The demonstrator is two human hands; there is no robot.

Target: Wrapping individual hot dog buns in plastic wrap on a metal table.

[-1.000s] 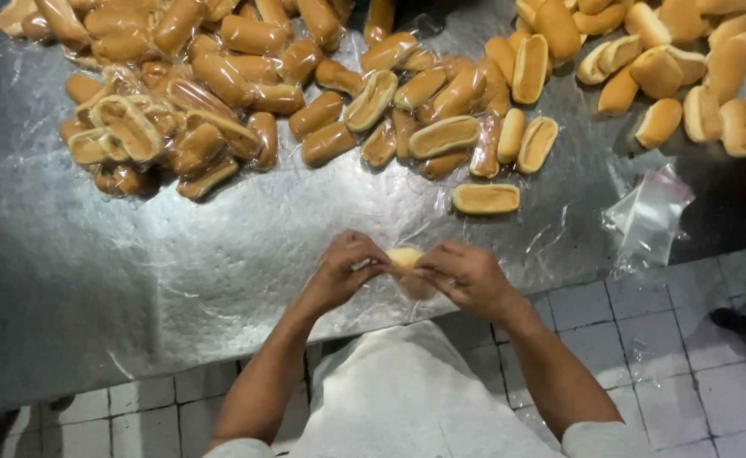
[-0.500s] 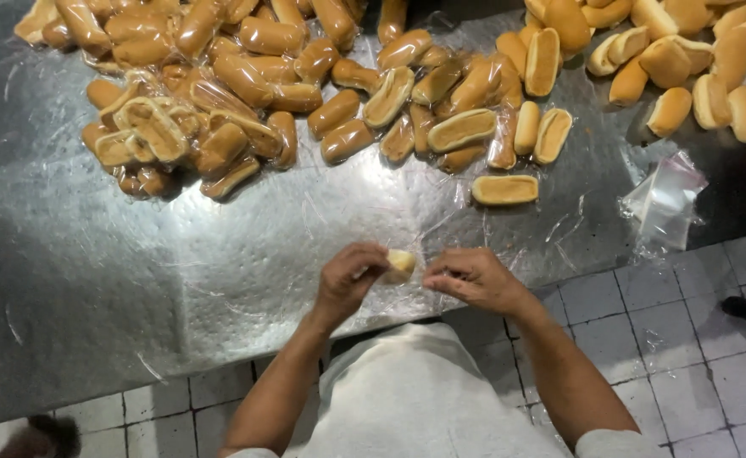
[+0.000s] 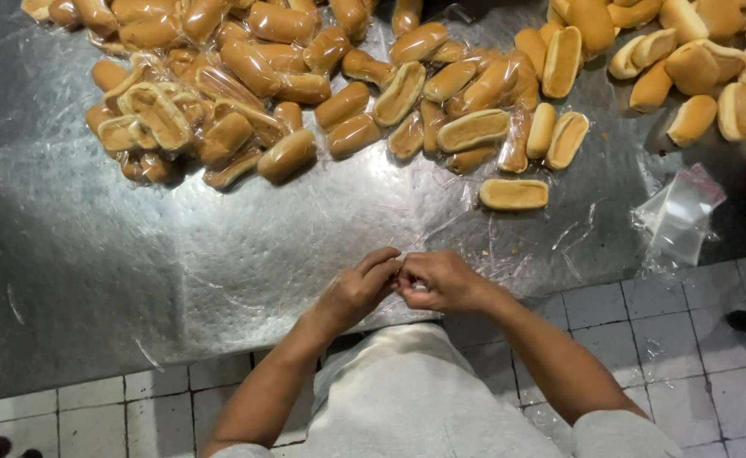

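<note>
Two hands meet at the near edge of the metal table point(image 3: 136, 280) in the head view: the left hand point(image 3: 358, 293) and the right hand point(image 3: 442, 282) touch at the fingertips, pinched together, probably on thin plastic wrap; what they grip I cannot tell. Half a second ago a small bun showed between them; now it is hidden. Wrapped buns point(image 3: 246, 76) lie piled far from the hands, one bun point(image 3: 514, 194) alone, clear bags point(image 3: 678, 216) at the right.

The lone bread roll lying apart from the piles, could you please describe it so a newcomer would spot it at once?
On the steel table, look below the right edge of the central heap of rolls. The lone bread roll lies flat and crosswise there, unwrapped, touching no other roll.
</note>
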